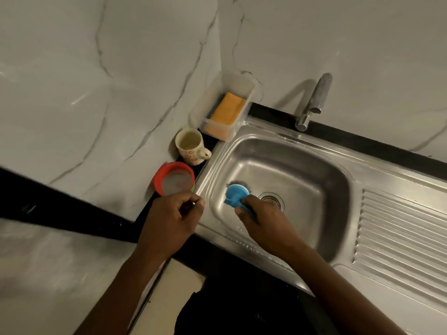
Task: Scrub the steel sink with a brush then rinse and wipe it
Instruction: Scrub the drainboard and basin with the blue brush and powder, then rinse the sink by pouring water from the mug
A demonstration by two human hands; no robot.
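Note:
The steel sink (302, 170) has a deep basin with a round drain (271, 198) at its bottom. A blue round brush (235, 194) with dark bristles presses against the basin's left wall, and my right hand (260, 220) grips its handle inside the basin. My left hand (173, 217) hovers over the sink's left rim beside a red tub, its fingers curled with thumb and forefinger pinched together; whether it holds anything small is unclear.
A red-rimmed tub (174, 180) of whitish paste and a cream mug (191, 147) stand on the black counter left of the sink. A clear box with an orange cloth (228, 108) sits in the corner. The tap (313, 102) rises behind the basin; a ribbed drainboard (399, 233) lies right.

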